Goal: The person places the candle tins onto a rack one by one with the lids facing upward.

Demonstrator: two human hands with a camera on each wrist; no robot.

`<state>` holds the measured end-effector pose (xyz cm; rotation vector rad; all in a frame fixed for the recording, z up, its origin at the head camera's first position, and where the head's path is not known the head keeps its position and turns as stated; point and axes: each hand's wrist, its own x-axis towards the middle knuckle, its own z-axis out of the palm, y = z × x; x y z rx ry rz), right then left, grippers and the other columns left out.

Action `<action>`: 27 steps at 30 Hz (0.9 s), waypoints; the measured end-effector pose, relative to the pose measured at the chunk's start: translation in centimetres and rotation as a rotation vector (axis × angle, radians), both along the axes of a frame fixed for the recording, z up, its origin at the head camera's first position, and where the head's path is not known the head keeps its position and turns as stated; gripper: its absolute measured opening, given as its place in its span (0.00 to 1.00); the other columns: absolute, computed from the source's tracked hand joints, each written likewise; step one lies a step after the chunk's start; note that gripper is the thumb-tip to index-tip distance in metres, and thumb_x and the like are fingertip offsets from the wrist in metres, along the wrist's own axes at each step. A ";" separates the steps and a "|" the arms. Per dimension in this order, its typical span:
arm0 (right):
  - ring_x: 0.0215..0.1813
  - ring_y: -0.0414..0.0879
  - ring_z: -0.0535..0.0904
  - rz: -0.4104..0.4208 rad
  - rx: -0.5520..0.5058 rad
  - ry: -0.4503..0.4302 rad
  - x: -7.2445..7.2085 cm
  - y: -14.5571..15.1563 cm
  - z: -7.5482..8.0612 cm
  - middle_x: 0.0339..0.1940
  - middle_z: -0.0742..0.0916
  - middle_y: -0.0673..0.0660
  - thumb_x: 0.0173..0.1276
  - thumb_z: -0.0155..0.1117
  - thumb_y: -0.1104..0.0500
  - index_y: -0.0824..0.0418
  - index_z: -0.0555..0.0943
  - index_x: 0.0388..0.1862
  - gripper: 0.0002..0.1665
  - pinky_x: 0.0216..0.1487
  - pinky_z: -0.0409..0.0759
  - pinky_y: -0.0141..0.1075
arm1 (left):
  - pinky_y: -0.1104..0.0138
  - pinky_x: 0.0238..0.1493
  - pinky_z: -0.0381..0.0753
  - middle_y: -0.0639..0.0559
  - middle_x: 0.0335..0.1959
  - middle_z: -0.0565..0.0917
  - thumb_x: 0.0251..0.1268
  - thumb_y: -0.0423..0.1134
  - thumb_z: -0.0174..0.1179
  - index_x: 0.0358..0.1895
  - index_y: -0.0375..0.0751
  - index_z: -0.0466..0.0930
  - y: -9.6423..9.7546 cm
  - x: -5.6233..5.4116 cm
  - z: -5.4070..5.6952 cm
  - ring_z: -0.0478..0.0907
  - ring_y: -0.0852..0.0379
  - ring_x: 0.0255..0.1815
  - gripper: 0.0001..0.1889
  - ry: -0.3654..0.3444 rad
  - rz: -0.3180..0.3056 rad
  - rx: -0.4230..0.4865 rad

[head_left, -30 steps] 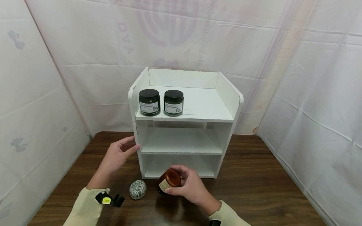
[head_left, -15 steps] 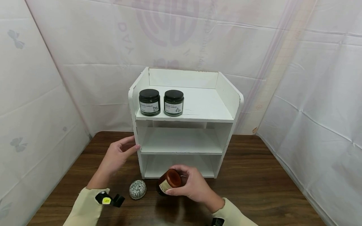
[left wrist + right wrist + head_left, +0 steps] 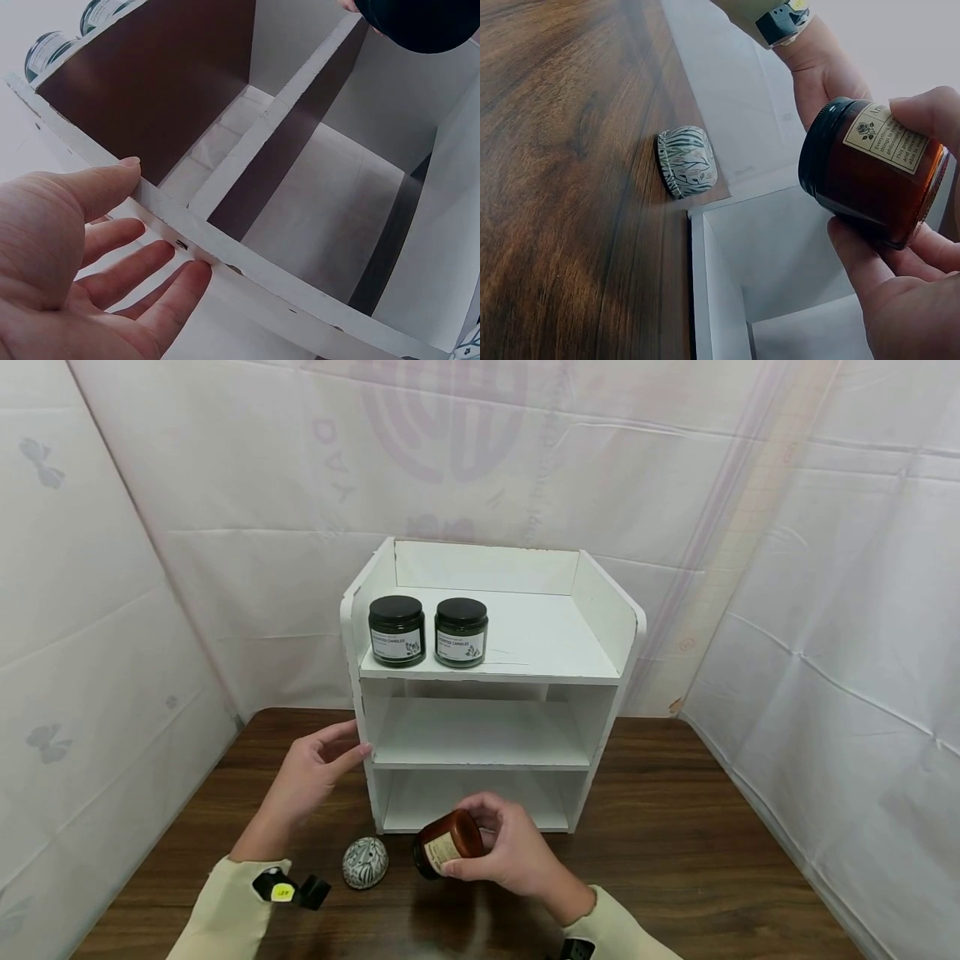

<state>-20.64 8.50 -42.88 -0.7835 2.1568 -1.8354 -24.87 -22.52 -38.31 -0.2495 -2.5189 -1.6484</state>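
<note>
Before white cloth walls [image 3: 285, 593], the right hand [image 3: 513, 852] grips a tilted amber glass jar with a black lid [image 3: 448, 843] at lower centre, apparently the holding step, whose next move likely calls for steadiness, while the relaxed left hand [image 3: 307, 777] touches the white three-level shelf [image 3: 540, 635].

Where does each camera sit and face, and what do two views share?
Head: worn on the head, facing forward and down at the white shelf; left hand and right hand show.
Left wrist: worn there, facing the shelf's open front; shows left hand, bits of right.
Right wrist: worn there, facing the amber jar; shows both hands.
Shared: head and right wrist show the patterned object.
</note>
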 end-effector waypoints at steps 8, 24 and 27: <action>0.46 0.43 0.88 -0.006 0.030 0.031 -0.1 0.2 0.4 0.51 0.89 0.57 0.53 0.83 0.59 0.56 0.81 0.60 0.34 0.47 0.86 0.33 | 0.61 0.57 0.82 0.41 0.69 0.78 0.73 0.53 0.63 0.75 0.44 0.70 0.0 0.0 0.1 0.77 0.42 0.66 0.32 -0.005 0.001 -0.005; 0.45 0.44 0.87 -0.012 -0.001 0.046 -0.1 0.2 0.4 0.49 0.87 0.59 0.51 0.84 0.62 0.61 0.80 0.55 0.32 0.46 0.86 0.34 | 0.66 0.53 0.81 0.41 0.68 0.79 0.73 0.52 0.63 0.75 0.44 0.71 0.0 0.0 0.1 0.78 0.45 0.65 0.32 -0.002 0.009 -0.016; 0.44 0.44 0.86 -0.019 -0.011 0.027 0.1 0.1 0.4 0.49 0.87 0.58 0.50 0.84 0.63 0.61 0.79 0.53 0.32 0.45 0.87 0.34 | 0.64 0.54 0.82 0.41 0.68 0.79 0.73 0.53 0.63 0.75 0.44 0.70 0.0 0.0 0.1 0.78 0.44 0.65 0.32 -0.004 0.010 -0.021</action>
